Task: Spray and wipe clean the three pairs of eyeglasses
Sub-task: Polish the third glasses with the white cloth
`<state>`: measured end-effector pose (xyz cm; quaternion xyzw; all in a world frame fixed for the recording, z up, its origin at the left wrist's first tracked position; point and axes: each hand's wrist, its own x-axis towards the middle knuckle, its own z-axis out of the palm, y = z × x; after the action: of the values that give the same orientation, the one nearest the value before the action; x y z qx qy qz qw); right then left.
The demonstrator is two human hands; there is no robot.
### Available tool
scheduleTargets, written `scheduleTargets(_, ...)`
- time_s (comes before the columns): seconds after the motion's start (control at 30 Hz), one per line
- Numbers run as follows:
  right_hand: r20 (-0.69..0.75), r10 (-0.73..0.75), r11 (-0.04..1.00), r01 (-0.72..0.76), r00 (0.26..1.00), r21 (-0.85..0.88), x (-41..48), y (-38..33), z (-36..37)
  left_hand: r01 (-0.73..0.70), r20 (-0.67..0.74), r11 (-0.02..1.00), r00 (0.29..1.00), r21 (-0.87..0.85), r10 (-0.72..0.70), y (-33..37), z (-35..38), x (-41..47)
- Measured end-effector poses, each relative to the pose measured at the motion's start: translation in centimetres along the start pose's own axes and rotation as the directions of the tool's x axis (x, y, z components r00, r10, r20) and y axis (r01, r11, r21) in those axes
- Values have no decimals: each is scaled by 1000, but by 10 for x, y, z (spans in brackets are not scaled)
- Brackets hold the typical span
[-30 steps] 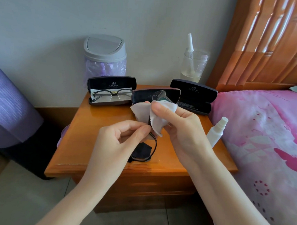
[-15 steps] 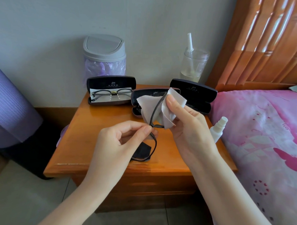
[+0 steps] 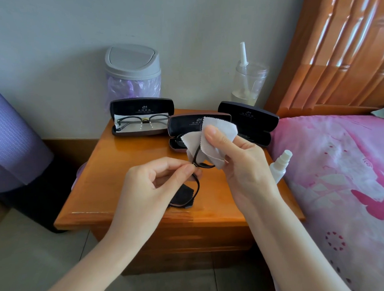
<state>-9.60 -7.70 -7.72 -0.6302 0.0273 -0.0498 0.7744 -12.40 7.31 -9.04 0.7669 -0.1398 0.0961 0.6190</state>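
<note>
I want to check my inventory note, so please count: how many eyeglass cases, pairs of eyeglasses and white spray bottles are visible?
Eyeglass cases: 3 (left case, middle case, right case)
Pairs of eyeglasses: 2 (pair in the left case; held pair, pinched by the left hand, with the right hand gripping it through a cloth)
White spray bottle: 1
Total: 6

The left case, with eyeglasses in it, the middle case and the right case line the rear of the desk. A bin stands behind the left case and a jar behind the right; a spray bottle lies on the bed, just right of the desk.
</note>
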Motion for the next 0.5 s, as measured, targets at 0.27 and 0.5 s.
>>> scheduleTargets(0.27,-70,-59,995,53,996,-85,0,0,-1,-10,-4,1000,1000,-2,10,-1,0,-1)
scheduleTargets(0.5,-45,-142,985,137,989,-108,1,5,-2,-10,-14,1000,1000,-6,10,0,-2,-1)
